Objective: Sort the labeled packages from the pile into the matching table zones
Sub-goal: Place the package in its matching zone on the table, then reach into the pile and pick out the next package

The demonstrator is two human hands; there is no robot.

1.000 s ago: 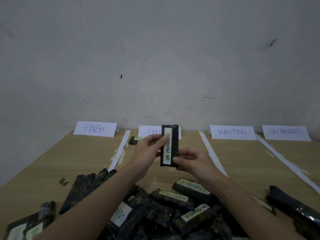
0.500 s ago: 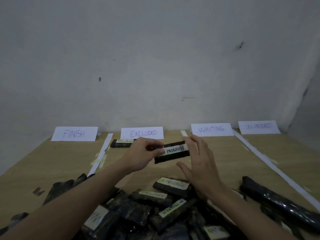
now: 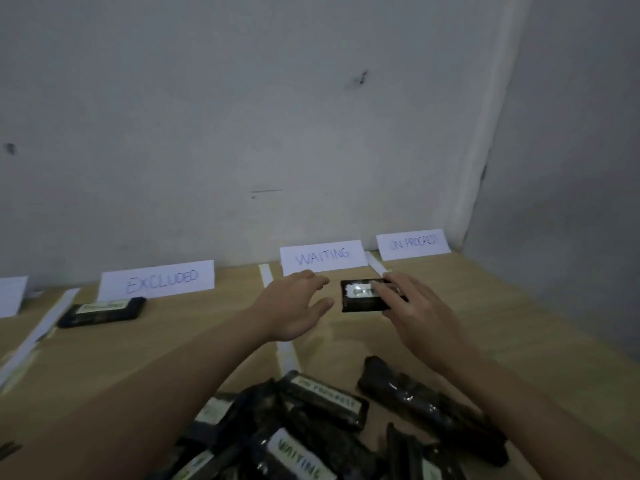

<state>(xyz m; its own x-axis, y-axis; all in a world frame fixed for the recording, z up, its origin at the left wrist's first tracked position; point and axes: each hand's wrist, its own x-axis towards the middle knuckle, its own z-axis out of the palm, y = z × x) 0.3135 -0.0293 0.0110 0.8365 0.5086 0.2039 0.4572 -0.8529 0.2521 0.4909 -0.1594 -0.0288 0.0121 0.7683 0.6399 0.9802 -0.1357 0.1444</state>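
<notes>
Package [image 3: 362, 296] pinched in right hand [image 3: 415, 313] fingers [image 3: 382, 292], left hand [image 3: 294, 306] spread beside it

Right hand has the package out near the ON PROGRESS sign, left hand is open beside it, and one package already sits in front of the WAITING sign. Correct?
One slip: the package already placed lies in front of the EXCLUDED sign, not the WAITING sign. The head view shows it. The rest holds: the right hand has the held package near the ON PROGRESS sign, the left hand open beside it.
</notes>
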